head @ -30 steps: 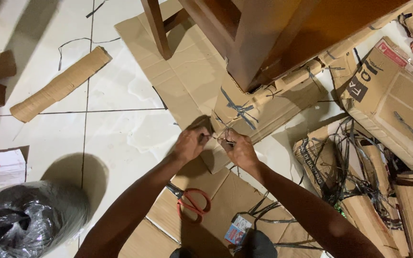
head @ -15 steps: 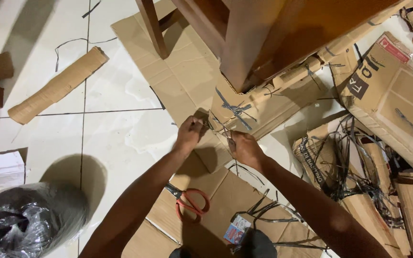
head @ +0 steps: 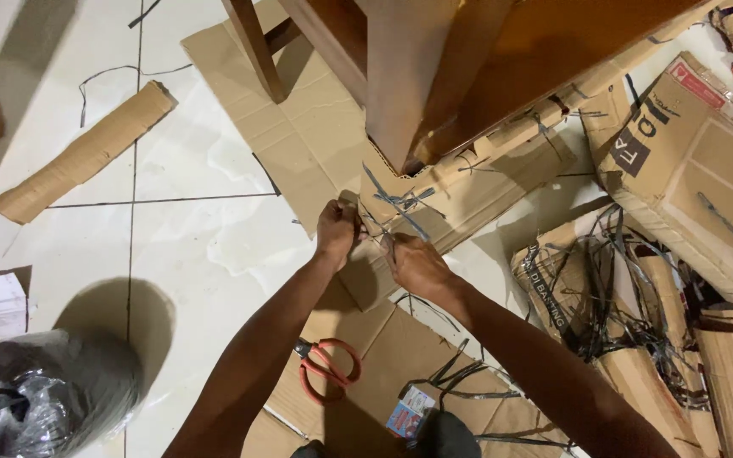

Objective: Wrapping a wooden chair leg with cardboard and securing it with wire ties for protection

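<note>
Nearest to you, red-handled scissors (head: pixel 326 371) lie on a flat cardboard sheet (head: pixel 400 352) on the tiled floor (head: pixel 188 246), beside a small printed packet (head: pixel 405 413) and loose strands of dark strapping. Beyond them your left hand (head: pixel 338 229) and right hand (head: pixel 413 263) meet at the corner of the cardboard wrapping (head: pixel 451 199) around the foot of the wooden furniture leg (head: pixel 400 93). Both sets of fingers are pinched closed on the thin dark strap (head: pixel 388 203), where it crosses in a knot against that corner. You appear to be working the tie itself, pulling its ends taut or picking it apart; which one cannot be told. The next move likely calls for firm, opposed tension from both hands, close against the cardboard. Farther right sits a heap of torn boxes (head: pixel 689 170) tangled with strapping; a rolled cardboard piece (head: pixel 86 153) lies far left.
</note>
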